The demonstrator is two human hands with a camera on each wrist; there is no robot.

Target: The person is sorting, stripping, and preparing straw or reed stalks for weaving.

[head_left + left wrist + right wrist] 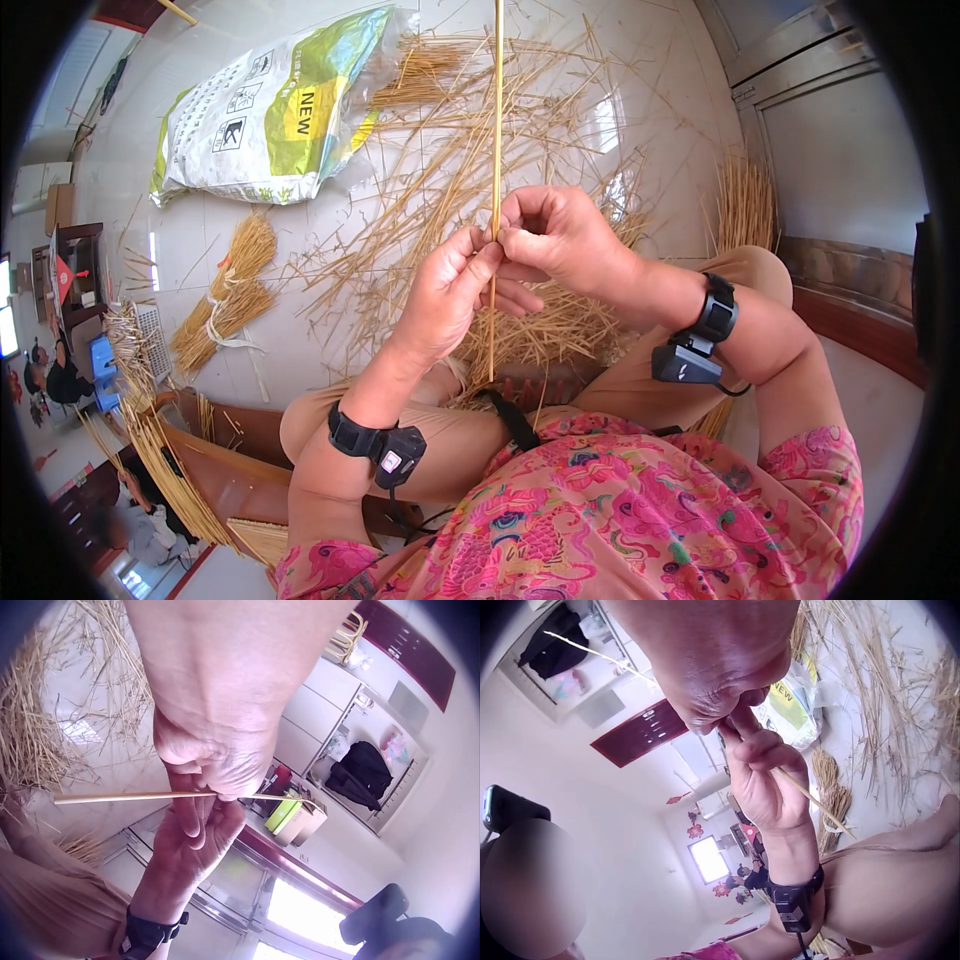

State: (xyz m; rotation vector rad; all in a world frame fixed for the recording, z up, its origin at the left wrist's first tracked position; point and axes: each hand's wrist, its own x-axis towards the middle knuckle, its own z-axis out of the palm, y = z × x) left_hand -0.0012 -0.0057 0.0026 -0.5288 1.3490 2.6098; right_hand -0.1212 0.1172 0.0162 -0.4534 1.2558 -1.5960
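Tiled floor (pixel 318 228), bulging bag (pixel 270 115), contents unclear, hands (pixel 440 295) (pixel 575 240) pinching stalk (pixel 498 110)

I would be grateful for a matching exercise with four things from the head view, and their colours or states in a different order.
1. straw stalk
2. plastic bag
3. straw bundles below the bag
4. shirt

A. pink, with a floral pattern
B. tied with white
C. held by the left hand and right hand
D. printed with "NEW"

Right pairs: 1-C, 2-D, 3-B, 4-A
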